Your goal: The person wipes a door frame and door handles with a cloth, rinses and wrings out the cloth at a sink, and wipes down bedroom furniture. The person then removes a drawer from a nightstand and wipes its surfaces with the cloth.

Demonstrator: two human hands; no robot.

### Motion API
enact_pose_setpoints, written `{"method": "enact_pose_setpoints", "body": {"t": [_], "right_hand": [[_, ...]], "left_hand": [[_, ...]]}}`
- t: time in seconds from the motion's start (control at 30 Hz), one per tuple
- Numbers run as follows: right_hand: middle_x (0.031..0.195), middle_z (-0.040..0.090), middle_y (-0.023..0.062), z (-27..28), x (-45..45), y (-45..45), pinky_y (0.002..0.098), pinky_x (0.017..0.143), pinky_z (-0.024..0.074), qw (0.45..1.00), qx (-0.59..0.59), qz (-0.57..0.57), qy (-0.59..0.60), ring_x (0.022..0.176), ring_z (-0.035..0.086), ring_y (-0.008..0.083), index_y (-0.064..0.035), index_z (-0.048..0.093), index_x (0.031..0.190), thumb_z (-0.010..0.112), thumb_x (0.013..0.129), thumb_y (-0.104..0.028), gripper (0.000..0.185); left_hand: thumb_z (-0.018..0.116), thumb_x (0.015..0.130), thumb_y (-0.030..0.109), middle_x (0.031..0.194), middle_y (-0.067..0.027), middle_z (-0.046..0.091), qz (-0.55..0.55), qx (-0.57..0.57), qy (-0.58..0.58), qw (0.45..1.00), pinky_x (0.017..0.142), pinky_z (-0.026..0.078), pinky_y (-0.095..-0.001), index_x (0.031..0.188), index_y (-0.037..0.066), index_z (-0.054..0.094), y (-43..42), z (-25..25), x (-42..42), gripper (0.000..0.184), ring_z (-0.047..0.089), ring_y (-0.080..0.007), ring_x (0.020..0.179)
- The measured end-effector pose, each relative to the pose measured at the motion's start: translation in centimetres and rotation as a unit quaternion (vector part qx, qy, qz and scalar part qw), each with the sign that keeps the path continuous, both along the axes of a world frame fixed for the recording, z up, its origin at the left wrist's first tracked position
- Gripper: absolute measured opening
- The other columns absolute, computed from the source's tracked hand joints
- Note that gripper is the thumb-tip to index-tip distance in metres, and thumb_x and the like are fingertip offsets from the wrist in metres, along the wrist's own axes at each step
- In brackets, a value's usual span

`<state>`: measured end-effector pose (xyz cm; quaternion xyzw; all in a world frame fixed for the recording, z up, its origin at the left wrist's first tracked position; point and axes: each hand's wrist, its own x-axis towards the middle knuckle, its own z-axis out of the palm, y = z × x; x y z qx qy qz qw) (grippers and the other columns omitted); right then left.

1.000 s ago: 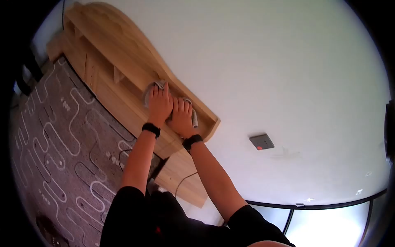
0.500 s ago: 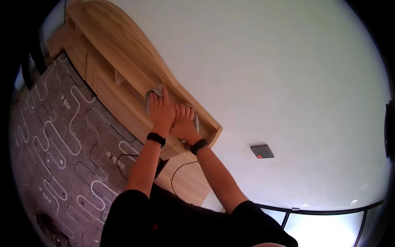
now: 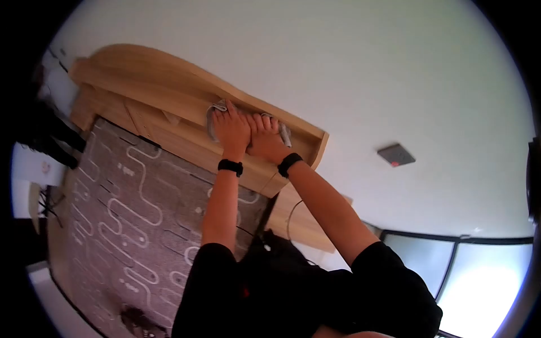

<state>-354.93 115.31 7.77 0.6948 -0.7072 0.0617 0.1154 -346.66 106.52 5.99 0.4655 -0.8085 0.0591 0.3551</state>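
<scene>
A gray cloth [image 3: 211, 126] is covered by left hand [image 3: 231, 132] and right hand [image 3: 267, 142], fingers outstretched, apparently for even pressure, near the right end of a wooden headboard [image 3: 141, 65].

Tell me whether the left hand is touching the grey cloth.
Touching. The head view shows the left hand laid over the grey cloth, which bunches out from beneath it with no gap between them.
</scene>
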Motion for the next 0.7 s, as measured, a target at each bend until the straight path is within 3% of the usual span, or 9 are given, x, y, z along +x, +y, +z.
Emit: {"method": "enact_pose_setpoints", "body": {"t": [0.07, 0.13, 0.23, 0.3, 0.33, 0.37, 0.43, 0.53, 0.7], "right_hand": [[0.121, 0.044, 0.0151, 0.1, 0.9, 0.8, 0.0483, 0.098, 0.0245, 0.999, -0.023, -0.016, -0.03, 0.116, 0.037, 0.0323, -0.0034, 0.036, 0.132, 0.06, 0.073, -0.035, 0.071], [0.11, 0.049, 0.0108, 0.5, 1.6, 1.9, 0.0437, 0.096, 0.0301, 0.994, -0.093, -0.024, -0.044, 0.11, 0.043, 0.0293, -0.0073, 0.045, 0.123, 0.068, 0.067, -0.025, 0.063], [0.112, 0.049, 0.0088, 0.8, 2.6, 5.4, 0.0416, 0.095, 0.03, 0.995, -0.048, -0.045, -0.074, 0.11, 0.043, 0.0272, -0.0078, 0.044, 0.125, 0.066, 0.07, -0.016, 0.06], [0.11, 0.051, 0.0079, 0.4, 2.9, 8.2, 0.0391, 0.094, 0.032, 0.993, -0.1, -0.048, -0.049, 0.108, 0.044, 0.0258, -0.0074, 0.046, 0.122, 0.066, 0.069, -0.014, 0.057], [0.106, 0.052, 0.0077, 0.2, 2.9, 9.7, 0.0388, 0.094, 0.0326, 0.991, -0.118, -0.052, -0.039, 0.107, 0.046, 0.0259, -0.007, 0.048, 0.12, 0.065, 0.067, -0.014, 0.056], [0.103, 0.054, 0.0076, -0.1, 2.9, 11.4, 0.0385, 0.095, 0.0333, 0.989, -0.136, -0.058, -0.027, 0.105, 0.047, 0.0261, -0.0066, 0.049, 0.118, 0.065, 0.065, -0.014, 0.056], [0.1, 0.056, 0.0096, -1.2, 2.2, 15.5, 0.0396, 0.094, 0.0361, 0.986, -0.123, -0.012, -0.116, 0.102, 0.05, 0.0289, -0.0046, 0.051, 0.114, 0.064, 0.062, -0.01, 0.054], [0.104, 0.056, 0.0131, -4.6, 1.0, 23.7, 0.0425, 0.088, 0.0418, 0.927, -0.125, -0.085, -0.343, 0.103, 0.051, 0.0338, -0.0043, 0.052, 0.111, 0.066, 0.061, -0.006, 0.052], [0.122, 0.049, 0.0169, -6.1, -0.9, 37.0, 0.0413, 0.098, 0.0388, 0.863, -0.147, -0.232, -0.425, 0.117, 0.044, 0.0362, -0.0045, 0.045, 0.123, 0.067, 0.061, 0.001, 0.066]], "left_hand": [[0.046, 0.088, 0.018, 0.097, -0.0257, 0.061, -0.053, 0.102, 0.014, 0.993, 0.101, 0.032, -0.0486, 0.126, -0.008, 0.043, 0.9, 0.8, 0.7, 0.046, 0.053, -0.0416, 0.099], [0.046, 0.089, 0.018, 0.095, -0.025, 0.061, -0.079, 0.077, -0.007, 0.994, 0.099, 0.033, -0.0487, 0.125, -0.008, 0.044, 1.6, 0.4, 1.9, 0.045, 0.053, -0.0415, 0.097], [0.045, 0.089, 0.018, 0.091, -0.0223, 0.061, -0.127, 0.032, -0.025, 0.991, 0.095, 0.036, -0.0492, 0.126, -0.009, 0.044, 4.2, 0.2, 3.0, 0.045, 0.053, -0.0406, 0.092], [0.045, 0.089, 0.017, 0.088, -0.0207, 0.061, -0.128, -0.006, -0.027, 0.991, 0.088, 0.041, -0.0482, 0.126, -0.007, 0.045, 7.1, 0.3, 3.1, 0.044, 0.052, -0.0409, 0.089], [0.045, 0.089, 0.017, 0.088, -0.0207, 0.061, -0.134, -0.007, -0.029, 0.991, 0.088, 0.041, -0.0482, 0.126, -0.007, 0.045, 8.8, 0.6, 3.4, 0.044, 0.052, -0.0409, 0.089], [0.045, 0.088, 0.015, 0.087, -0.0209, 0.061, -0.16, 0.073, -0.044, 0.983, 0.084, 0.042, -0.0472, 0.126, -0.006, 0.047, 10.5, 1.3, 3.5, 0.043, 0.053, -0.0403, 0.088], [0.047, 0.087, 0.011, 0.086, -0.021, 0.06, -0.221, 0.193, -0.027, 0.956, 0.076, 0.045, -0.0452, 0.126, -0.001, 0.049, 13.9, 1.9, 3.4, 0.041, 0.055, -0.0385, 0.084], [0.05, 0.085, 0.006, 0.085, -0.0202, 0.059, -0.332, 0.294, 0.11, 0.889, 0.07, 0.046, -0.0429, 0.127, 0.006, 0.051, 19.1, 1.1, 3.2, 0.042, 0.057, -0.0364, 0.077], [0.051, 0.084, 0.003, 0.087, -0.0187, 0.059, -0.45, 0.375, 0.007, 0.81, 0.07, 0.046, -0.0413, 0.127, 0.007, 0.052, 25.7, 0.0, 3.5, 0.042, 0.057, -0.0368, 0.081]]}}
